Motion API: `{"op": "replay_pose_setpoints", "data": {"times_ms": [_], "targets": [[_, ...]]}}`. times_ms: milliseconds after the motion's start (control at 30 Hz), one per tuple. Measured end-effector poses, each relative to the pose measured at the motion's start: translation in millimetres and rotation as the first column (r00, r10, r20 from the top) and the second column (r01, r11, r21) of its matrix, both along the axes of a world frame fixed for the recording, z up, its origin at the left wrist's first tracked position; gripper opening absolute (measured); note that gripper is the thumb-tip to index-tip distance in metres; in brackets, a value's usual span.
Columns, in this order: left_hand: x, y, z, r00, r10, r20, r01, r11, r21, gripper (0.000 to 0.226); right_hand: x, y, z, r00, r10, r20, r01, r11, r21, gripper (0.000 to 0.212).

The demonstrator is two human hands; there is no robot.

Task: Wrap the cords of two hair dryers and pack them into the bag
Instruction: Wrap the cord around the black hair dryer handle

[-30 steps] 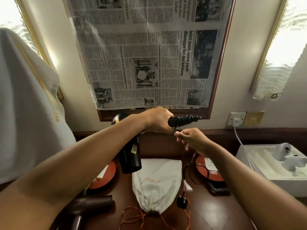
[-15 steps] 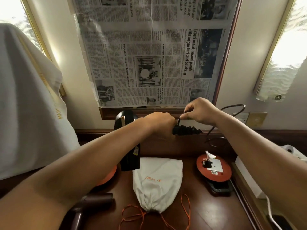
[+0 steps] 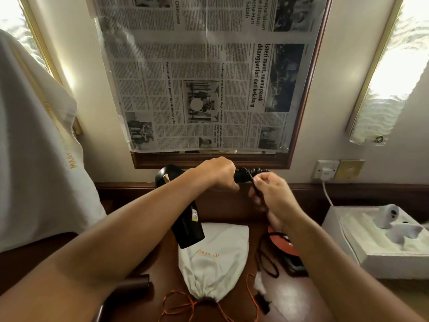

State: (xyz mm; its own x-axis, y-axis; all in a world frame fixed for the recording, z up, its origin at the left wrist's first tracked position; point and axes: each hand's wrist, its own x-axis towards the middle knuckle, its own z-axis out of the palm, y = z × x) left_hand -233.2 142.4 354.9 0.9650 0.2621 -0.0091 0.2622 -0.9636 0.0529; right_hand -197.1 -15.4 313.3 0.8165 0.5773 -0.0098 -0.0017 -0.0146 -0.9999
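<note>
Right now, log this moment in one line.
left hand: grips black dryer handle | right hand: winding cord | bag: on table, unpacked

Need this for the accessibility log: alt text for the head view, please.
A person's left hand grips the handle of a black hair dryer held above a dark wooden table, while the right hand pinches its black cord beside the handle. Below lies a white drawstring bag; a second, brown dryer lies lower left.

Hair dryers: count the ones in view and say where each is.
2. The black hair dryer is held up in the left hand above the white bag; the brown hair dryer lies on the table, lower left, partly hidden by the forearm.
</note>
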Motion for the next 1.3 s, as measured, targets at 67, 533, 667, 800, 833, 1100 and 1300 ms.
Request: {"op": "replay_pose_setpoints", "data": {"times_ms": [67, 533, 667, 800, 833, 1100, 1300], "targets": [[2, -2, 1, 0.999, -0.012, 0.033, 0.013, 1.000, -0.006, 0.029, 1, -1, -9, 0.979, 0.042, -0.197, -0.016, 0.991, 0.130, 0.012], [1, 3, 23, 0.985, -0.167, -0.037, 0.158, 0.970, -0.186, 0.021, 36, -6, -5, 0.920, 0.382, -0.093, -0.347, 0.900, 0.262, 0.064], [4, 1, 29, 0.987, -0.155, -0.036, 0.145, 0.969, -0.199, 0.020, 40, -3, -5, 0.900, 0.408, -0.155, -0.329, 0.868, 0.372, 0.042], [7, -3, 31, 0.988, -0.143, -0.059, 0.131, 0.977, -0.167, 0.023, 42, 5, -10, 0.899, 0.409, -0.154, -0.317, 0.853, 0.415, 0.043], [7, -4, 32, 0.988, -0.136, -0.070, 0.123, 0.978, -0.169, 0.023, 42, 6, -12, 0.903, 0.400, -0.157, -0.302, 0.851, 0.429, 0.045], [-3, -6, 44, 0.995, -0.087, 0.040, 0.095, 0.950, -0.298, 0.043, 43, 12, -7, 0.958, 0.237, -0.161, -0.121, 0.845, 0.521, 0.024], [-43, 14, 2, 0.654, 0.376, 0.656, -0.087, 0.899, -0.428, 0.051, 48, 7, -12, 0.960, 0.149, -0.239, -0.005, 0.858, 0.514, 0.027]]}}
